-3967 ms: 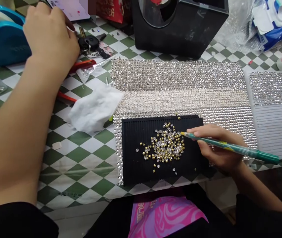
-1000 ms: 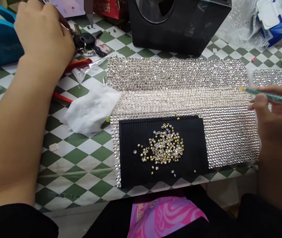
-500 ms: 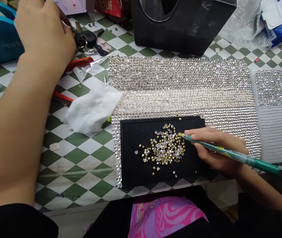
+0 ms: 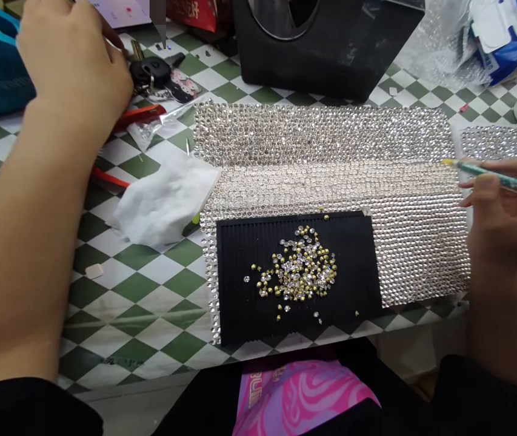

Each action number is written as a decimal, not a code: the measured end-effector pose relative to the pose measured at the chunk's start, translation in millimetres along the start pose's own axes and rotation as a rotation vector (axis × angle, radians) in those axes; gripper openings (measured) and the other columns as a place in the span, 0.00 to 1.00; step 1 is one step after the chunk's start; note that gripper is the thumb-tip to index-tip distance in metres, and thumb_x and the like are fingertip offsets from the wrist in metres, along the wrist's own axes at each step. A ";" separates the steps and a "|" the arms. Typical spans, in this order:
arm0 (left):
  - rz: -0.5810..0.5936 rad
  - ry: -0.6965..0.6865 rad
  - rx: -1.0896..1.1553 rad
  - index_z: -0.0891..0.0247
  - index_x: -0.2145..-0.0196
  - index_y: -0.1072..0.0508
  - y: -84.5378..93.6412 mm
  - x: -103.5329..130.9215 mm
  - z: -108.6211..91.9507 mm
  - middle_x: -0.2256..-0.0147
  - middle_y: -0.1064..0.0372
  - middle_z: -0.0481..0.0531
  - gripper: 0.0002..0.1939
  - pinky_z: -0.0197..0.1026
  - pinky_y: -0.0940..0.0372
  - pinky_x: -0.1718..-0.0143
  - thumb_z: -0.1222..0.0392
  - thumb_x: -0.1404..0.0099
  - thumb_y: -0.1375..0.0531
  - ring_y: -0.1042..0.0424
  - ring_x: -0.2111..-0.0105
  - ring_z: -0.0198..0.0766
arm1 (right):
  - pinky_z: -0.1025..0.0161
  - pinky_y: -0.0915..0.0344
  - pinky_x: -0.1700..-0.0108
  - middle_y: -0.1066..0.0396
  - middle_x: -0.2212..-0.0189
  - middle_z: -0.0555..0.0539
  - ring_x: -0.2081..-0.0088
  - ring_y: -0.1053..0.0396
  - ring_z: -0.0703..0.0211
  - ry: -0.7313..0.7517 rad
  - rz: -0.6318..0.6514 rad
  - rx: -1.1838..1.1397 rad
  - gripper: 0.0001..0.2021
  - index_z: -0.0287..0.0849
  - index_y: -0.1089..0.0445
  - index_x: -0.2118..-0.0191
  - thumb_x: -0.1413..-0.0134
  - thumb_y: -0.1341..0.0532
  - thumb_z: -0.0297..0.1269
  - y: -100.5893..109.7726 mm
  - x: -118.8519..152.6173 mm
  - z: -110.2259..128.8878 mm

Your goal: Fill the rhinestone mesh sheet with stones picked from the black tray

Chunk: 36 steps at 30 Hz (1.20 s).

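The green pen (image 4: pixel 499 177), pinched in the right hand (image 4: pixel 503 218) at the right edge, touches the rhinestone sheet (image 4: pixel 331 157); press it straight down. Loose stones (image 4: pixel 297 272) lie on the black tray (image 4: pixel 240 303), lower centre. The left hand (image 4: pixel 70 60), upper left: grip unclear.

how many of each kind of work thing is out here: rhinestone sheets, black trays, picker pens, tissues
rhinestone sheets: 2 (second at the right edge)
black tray: 1
picker pen, in the right hand: 1
tissue: 1
total: 5
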<state>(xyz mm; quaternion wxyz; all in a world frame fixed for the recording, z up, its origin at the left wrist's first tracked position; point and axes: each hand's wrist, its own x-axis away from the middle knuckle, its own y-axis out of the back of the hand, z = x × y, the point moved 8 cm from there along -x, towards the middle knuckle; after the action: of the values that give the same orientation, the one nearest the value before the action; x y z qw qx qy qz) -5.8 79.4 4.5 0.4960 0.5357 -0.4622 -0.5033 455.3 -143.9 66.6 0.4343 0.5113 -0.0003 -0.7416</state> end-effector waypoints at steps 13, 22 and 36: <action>0.008 0.022 -0.031 0.66 0.38 0.42 -3.6 -1.5 3.6 0.39 0.47 0.52 0.28 0.47 0.44 0.34 0.53 0.28 0.65 0.45 0.36 0.51 | 0.67 0.33 0.68 0.25 0.63 0.45 0.63 0.27 0.64 -0.233 0.170 0.140 0.09 0.38 0.24 0.61 0.49 0.35 0.34 -12.3 -2.3 -45.3; -0.007 0.005 -0.008 0.68 0.38 0.42 -2.7 -2.1 3.3 0.39 0.45 0.53 0.28 0.50 0.44 0.34 0.54 0.27 0.65 0.45 0.36 0.54 | 0.71 0.37 0.71 0.26 0.62 0.44 0.62 0.27 0.65 -0.201 0.170 0.129 0.09 0.36 0.24 0.60 0.49 0.35 0.29 -14.4 -1.8 -40.7; 0.000 0.014 -0.035 0.67 0.38 0.42 -1.1 -0.3 2.7 0.39 0.46 0.53 0.28 0.48 0.43 0.34 0.53 0.27 0.65 0.44 0.36 0.52 | 0.69 0.39 0.73 0.26 0.64 0.44 0.65 0.28 0.65 -0.217 0.147 0.155 0.07 0.37 0.25 0.63 0.49 0.36 0.31 -13.0 -2.9 -40.3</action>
<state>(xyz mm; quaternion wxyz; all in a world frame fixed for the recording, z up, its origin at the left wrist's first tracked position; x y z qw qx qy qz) -8.5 79.7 3.4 0.5087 0.5304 -0.4499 -0.5074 477.8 -116.1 43.8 0.4440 0.4589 -0.1417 -0.7564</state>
